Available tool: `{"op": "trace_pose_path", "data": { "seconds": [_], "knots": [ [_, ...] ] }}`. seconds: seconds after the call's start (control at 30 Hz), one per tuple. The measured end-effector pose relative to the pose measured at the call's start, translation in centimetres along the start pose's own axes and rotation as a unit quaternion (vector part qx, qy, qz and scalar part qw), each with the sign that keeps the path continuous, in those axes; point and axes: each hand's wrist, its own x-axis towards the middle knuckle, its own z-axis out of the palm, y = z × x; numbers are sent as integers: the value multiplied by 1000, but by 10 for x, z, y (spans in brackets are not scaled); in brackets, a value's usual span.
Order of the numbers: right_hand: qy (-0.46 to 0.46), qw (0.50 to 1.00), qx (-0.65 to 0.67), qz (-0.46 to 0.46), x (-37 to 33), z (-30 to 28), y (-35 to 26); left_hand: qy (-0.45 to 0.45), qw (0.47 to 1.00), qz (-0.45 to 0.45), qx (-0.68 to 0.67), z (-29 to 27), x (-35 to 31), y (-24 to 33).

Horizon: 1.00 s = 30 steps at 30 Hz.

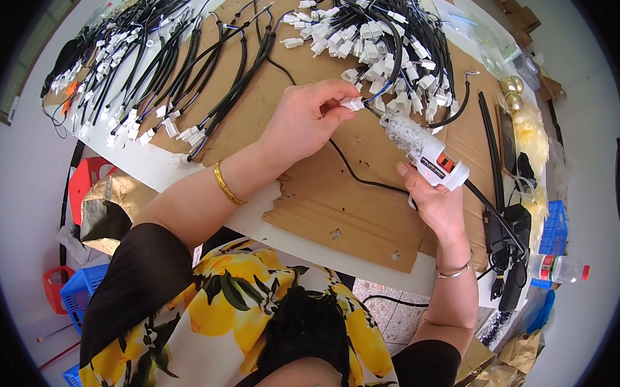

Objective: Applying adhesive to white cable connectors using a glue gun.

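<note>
1. Left hand (297,119): fingers (337,90) pinch a white plug (352,103) between thumb and index finger. Plug is above the cardboard, in front of the big cable pile, wire end facing right.
2. Grip is on the far end from the wires, probably to keep the wire end exposed and skin off the hot tip.
3. Blue wire (383,90) leaves the plug and runs up and right toward the pile.
4. Right hand (430,203): wrapped around the handle of a white glue gun (417,142), thumb along the side. Other fingers mostly hidden under the body; can't tell if the trigger is pressed.
5. Nozzle (374,111) points up-left, right beside the plug's wire end. Contact or small gap: can't tell. Looks like a deliberate aim at that end.
6. Pose: left forearm crosses in from lower left, wrist bent a little, palm side toward the gun. Right forearm rises nearly straight from below, gun angled inward. Both hands meet ahead of the chest, likely for a clear sightline.
7. Cardboard (351,212) lies over the white surface (284,237), presumably to catch drips.
8. Cable pile (370,48) sits far side, plugs toward the person; second cable spread (183,78) to the left, ends fanned out. Both seem laid for easy picking.
9. Gun's power cord (491,207) trails down-right, away from the plug.
</note>
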Motion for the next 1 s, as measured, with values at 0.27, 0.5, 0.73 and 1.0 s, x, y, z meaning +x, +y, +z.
{"op": "trace_pose_path", "data": {
  "seconds": [0.27,0.5,0.73,1.0],
  "knots": [
    [-10,1000,3,0,1,0,-2,7,999,22,38,-1,0,1],
    [-4,1000,-8,2,1,1,-6,17,998,24,58,-1,0,0],
    [3,999,-42,-16,2,1,-3,14,997,18,72,-1,0,3],
    [1,998,-59,-22,4,0,-3,9,1000,-4,19,-1,0,-4]
  ]
}}
